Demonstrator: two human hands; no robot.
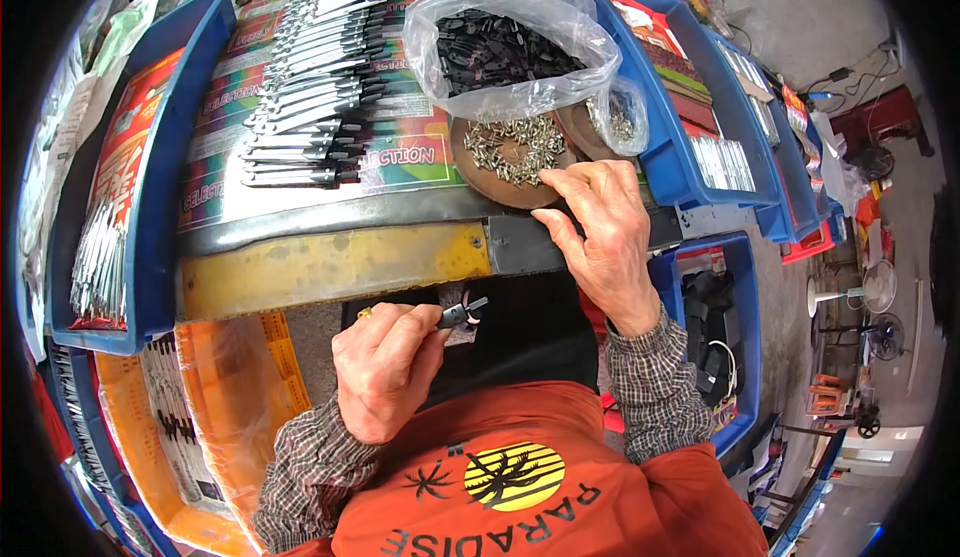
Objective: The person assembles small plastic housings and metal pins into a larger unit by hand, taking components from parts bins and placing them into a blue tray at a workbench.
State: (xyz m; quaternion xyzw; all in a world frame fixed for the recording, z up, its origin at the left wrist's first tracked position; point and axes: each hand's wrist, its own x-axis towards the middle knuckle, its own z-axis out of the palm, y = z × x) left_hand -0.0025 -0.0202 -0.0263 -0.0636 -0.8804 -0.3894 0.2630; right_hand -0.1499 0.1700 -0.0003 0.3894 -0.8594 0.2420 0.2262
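Note:
My left hand (385, 365) is closed around a small dark piece with a metal tip (463, 313), held in front of the bench edge; its rear end is hidden in my fingers. Over the rim of a round brown dish (475, 179) reaches my right hand (600, 232). Its index fingertip touches the small brass-silver screws or rivets (515, 149) heaped there, while the thumb stays apart from it. Left of the dish, many slim silver pieces with black ends (310, 87) lie in an overlapping row on printed sheeting.
Behind the dish sits a clear plastic bag of black parts (500, 52). A smaller bag (622, 117) of metal bits lies beside it. Blue trays flank the bench, the left one (160, 182) holding metal strips. Below are an orange-lined bin (235, 377) and a blue crate (745, 357).

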